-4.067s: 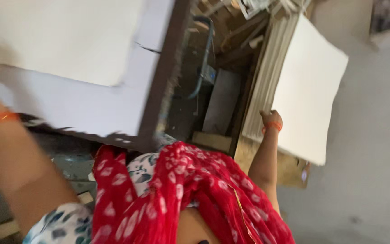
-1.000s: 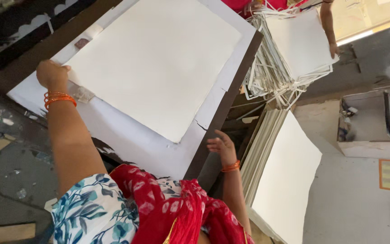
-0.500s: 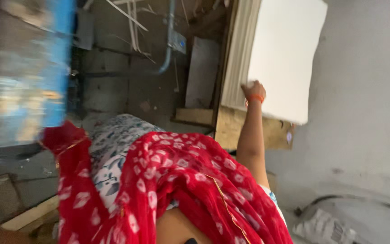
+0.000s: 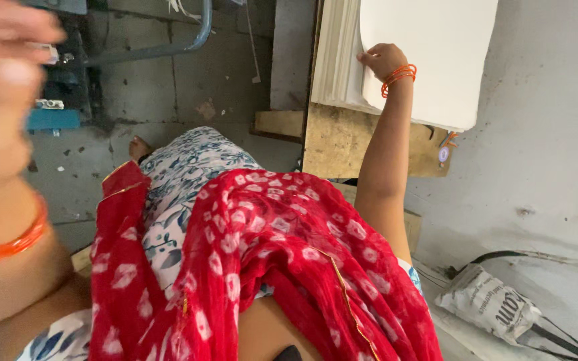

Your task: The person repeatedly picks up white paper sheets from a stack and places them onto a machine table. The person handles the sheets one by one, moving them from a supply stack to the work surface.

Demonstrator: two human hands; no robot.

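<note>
My right hand (image 4: 384, 60) sits in the upper middle of the frame, fingers curled and pinched on the corner of the top white sheet (image 4: 429, 53) of the paper stack (image 4: 334, 57), which lies on a worn wooden board (image 4: 342, 140) at the upper right. The sheet is large, thin and light, and I judge it will flop and crease if lifted by one corner alone; it looks smooth enough to slide off its neighbours, so the safer hold is at the edge with the thumb under and the fingers on top, a second hand going to the far edge. My left hand (image 4: 5, 93) is a blur at the upper left, close to the camera, and I cannot tell whether it is closed on anything. My red patterned scarf (image 4: 269, 261) fills the lower middle, and a printed sack (image 4: 496, 307) lies on the floor at the lower right. Half a second ago my right hand was already at this same corner of the stack, but my left hand was not in view; now it has swung up into the left side of the frame, and the blue machine part has slipped almost out of sight.
</note>
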